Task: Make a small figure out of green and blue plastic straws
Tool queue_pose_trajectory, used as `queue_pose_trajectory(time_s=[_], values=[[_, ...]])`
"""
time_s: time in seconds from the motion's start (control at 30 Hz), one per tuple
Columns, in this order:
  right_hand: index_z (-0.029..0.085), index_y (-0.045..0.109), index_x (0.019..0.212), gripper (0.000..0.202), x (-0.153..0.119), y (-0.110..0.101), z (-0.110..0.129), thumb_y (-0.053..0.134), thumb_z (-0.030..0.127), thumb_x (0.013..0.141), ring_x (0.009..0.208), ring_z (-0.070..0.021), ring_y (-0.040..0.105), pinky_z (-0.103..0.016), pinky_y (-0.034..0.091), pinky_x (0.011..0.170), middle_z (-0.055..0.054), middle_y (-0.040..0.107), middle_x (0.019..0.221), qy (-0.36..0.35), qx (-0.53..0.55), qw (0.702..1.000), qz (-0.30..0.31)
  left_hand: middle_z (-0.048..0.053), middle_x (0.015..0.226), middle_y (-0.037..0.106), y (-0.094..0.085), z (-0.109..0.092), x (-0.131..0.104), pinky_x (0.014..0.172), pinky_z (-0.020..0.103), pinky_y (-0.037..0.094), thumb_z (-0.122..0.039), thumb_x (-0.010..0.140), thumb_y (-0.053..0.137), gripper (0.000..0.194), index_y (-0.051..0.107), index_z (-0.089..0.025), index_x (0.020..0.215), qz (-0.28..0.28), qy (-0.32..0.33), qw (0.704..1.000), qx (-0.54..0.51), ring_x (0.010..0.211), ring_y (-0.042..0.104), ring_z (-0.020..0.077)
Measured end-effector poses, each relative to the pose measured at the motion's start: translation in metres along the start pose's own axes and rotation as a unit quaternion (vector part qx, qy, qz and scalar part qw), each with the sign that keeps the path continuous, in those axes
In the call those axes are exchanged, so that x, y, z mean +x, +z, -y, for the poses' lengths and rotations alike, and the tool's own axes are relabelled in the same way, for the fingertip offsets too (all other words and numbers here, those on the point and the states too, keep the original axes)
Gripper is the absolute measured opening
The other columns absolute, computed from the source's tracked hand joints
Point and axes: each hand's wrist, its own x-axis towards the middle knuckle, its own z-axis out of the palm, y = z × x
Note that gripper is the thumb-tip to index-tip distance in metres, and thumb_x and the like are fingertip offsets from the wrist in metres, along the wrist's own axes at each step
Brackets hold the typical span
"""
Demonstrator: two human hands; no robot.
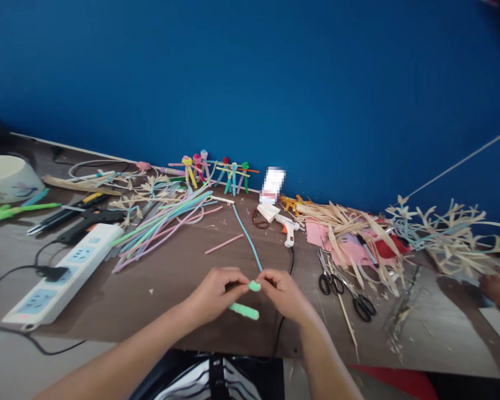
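Observation:
A light green fuzzy pipe cleaner has a small curled part between my two hands, and a straight part extends below my left fingers. My left hand pinches the curled part from the left side. From the right, my right hand has its thumb and fingers closed on the same green piece. A blue pipe cleaner lies on the table, its near end at my right fingertips. Farther left, a loose pink pipe cleaner rests beside a bundle of pastel pipe cleaners.
A power strip and a black glue gun are at left. Ahead are small pipe-cleaner figures and a white glue gun. Scissors and dried strips lie right. Another person's hand is at the right edge.

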Motion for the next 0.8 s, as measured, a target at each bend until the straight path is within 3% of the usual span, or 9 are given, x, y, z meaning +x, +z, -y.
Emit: queue_pose_trajectory(time_s=[0.1, 0.23, 0.43, 0.63, 0.8], values=[[0.016, 0.056, 0.072, 0.027, -0.004, 0.012, 0.002, 0.035, 0.027, 0.086, 0.059, -0.0111, 0.048, -0.02, 0.03, 0.054, 0.001, 0.056, 0.063, 0.008, -0.064, 0.998, -0.009, 0.001, 0.068, 0.06, 0.003, 0.003, 0.0, 0.061, 0.02, 0.039, -0.023, 0.078, 0.049, 0.017, 0.064, -0.016, 0.076, -0.051, -0.04, 0.998, -0.008, 0.065, 0.054, 0.0121], [0.018, 0.055, 0.082, 0.017, -0.015, 0.02, 0.019, 0.038, 0.019, 0.084, 0.066, -0.0138, 0.054, -0.022, 0.028, 0.056, -0.002, 0.061, 0.072, 0.007, -0.208, 0.978, 0.008, 0.002, 0.071, 0.061, 0.007, 0.009, 0.001, 0.062, 0.021, 0.039, -0.021, 0.079, 0.046, 0.016, 0.062, -0.016, 0.076, -0.071, -0.04, 0.996, 0.038, 0.067, 0.055, 0.013], [0.019, 0.054, 0.085, 0.019, -0.02, 0.01, 0.033, 0.036, 0.021, 0.086, 0.069, -0.0152, 0.057, -0.024, 0.026, 0.058, -0.003, 0.064, 0.077, -0.004, -0.323, 0.946, 0.014, 0.003, 0.071, 0.058, 0.009, 0.015, -0.001, 0.061, 0.021, 0.039, -0.016, 0.082, 0.04, 0.021, 0.061, -0.016, 0.08, -0.029, 0.03, 0.984, 0.173, 0.068, 0.055, 0.0135], [0.02, 0.058, 0.078, 0.018, -0.015, -0.006, 0.033, 0.043, 0.026, 0.084, 0.066, -0.0129, 0.056, -0.022, 0.029, 0.057, 0.0, 0.064, 0.07, -0.005, -0.261, 0.965, -0.029, 0.002, 0.072, 0.058, 0.004, 0.01, -0.003, 0.058, 0.021, 0.038, -0.02, 0.083, 0.041, 0.021, 0.062, -0.019, 0.082, 0.037, 0.043, 0.969, 0.239, 0.067, 0.056, 0.0138], [0.018, 0.058, 0.07, 0.011, -0.01, -0.009, 0.026, 0.054, 0.026, 0.075, 0.062, -0.0112, 0.053, -0.019, 0.033, 0.056, 0.002, 0.06, 0.065, 0.006, -0.121, 0.991, -0.062, 0.003, 0.079, 0.059, -0.002, 0.0, -0.005, 0.064, 0.021, 0.04, -0.019, 0.081, 0.044, 0.021, 0.064, -0.021, 0.086, 0.081, 0.041, 0.985, 0.147, 0.071, 0.056, 0.0134]])
